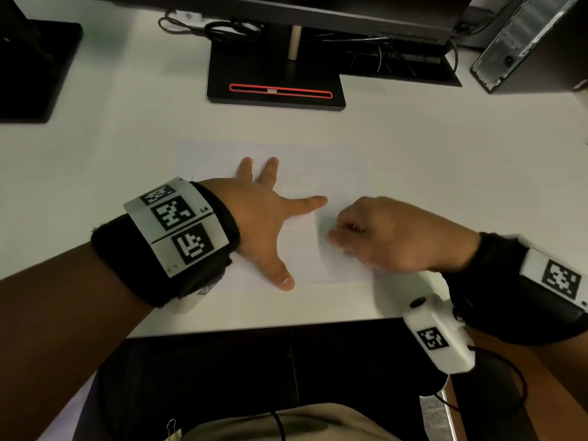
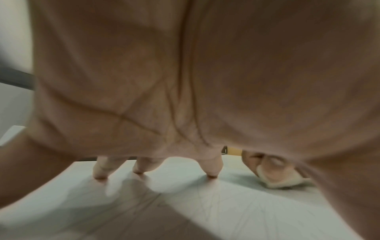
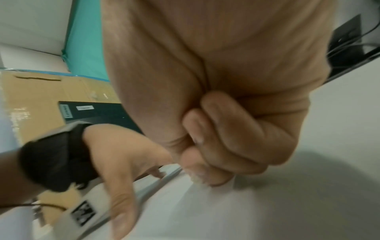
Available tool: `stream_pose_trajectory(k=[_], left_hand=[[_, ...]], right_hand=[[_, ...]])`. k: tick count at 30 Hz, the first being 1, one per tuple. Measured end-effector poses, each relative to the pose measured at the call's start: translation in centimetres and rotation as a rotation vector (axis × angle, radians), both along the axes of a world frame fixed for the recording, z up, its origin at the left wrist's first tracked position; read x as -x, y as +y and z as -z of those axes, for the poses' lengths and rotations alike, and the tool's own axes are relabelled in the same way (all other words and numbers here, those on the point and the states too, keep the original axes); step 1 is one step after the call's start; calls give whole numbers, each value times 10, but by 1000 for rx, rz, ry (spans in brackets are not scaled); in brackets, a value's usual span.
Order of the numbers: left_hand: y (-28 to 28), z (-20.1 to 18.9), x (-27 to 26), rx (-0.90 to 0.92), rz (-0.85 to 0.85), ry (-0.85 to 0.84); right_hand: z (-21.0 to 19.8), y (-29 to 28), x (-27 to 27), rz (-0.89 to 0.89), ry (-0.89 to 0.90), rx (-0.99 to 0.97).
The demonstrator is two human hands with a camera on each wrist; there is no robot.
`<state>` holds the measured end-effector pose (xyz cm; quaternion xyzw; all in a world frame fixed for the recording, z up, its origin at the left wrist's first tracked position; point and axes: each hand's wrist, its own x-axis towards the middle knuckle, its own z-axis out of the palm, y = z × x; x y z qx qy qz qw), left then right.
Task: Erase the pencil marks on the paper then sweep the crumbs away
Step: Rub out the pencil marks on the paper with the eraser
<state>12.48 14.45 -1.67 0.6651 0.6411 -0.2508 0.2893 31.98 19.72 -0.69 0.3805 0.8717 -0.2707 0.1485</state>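
A white sheet of paper [image 1: 337,163] with faint pencil lines lies on the white desk. My left hand [image 1: 267,214] presses flat on it with fingers and thumb spread; its fingertips [image 2: 212,172] touch the sheet. My right hand [image 1: 381,237] is curled just right of the left thumb and pinches a small whitish eraser [image 2: 281,182] against the paper. In the right wrist view only a pale tip of the eraser [image 3: 196,180] shows below the curled fingers. Pencil marks [image 2: 216,203] cross the sheet in front of the left palm.
A black monitor base [image 1: 276,81] with a red stripe stands behind the paper, cables beside it. Another dark stand [image 1: 35,68] sits at the far left, a computer case [image 1: 534,43] at the far right. The desk's front edge [image 1: 254,327] runs just below my wrists.
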Motion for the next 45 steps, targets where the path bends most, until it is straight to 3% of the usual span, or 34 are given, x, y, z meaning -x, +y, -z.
stream_pose_trajectory(k=[3, 7, 12, 16, 20, 22, 25, 29, 33, 37, 39, 42, 45], left_hand=[[0, 1, -1, -1, 3, -2], [0, -1, -1, 9, -3, 0], [0, -2, -2, 8, -3, 0], [-1, -2, -1, 8, -2, 1], [0, -2, -2, 10, -1, 1], [-1, -2, -2, 9, -1, 2], [0, -3, -2, 18, -3, -1], [0, -3, -2, 14, 2, 3], [0, -4, -2, 26, -2, 6], [0, -3, -2, 21, 3, 10], [0, -3, -3, 22, -1, 14], [-1, -4, -3, 27, -1, 18], [-1, -4, -3, 30, 0, 13]], right_hand=[[1, -8, 2, -112, -46, 64], [-2, 13, 4, 13, -3, -23], [1, -3, 7, -130, -64, 78], [-2, 21, 6, -1, -14, 0], [3, 6, 8, -146, -55, 43], [0, 15, 8, -117, -64, 84], [-3, 29, 9, -48, -32, -4], [2, 17, 9, -168, -52, 22], [-1, 33, 8, -50, -12, -25], [3, 19, 12, -178, -28, 5], [3, 24, 11, -167, -45, 47], [2, 33, 11, -93, 12, -42], [4, 20, 14, -203, 14, -46]])
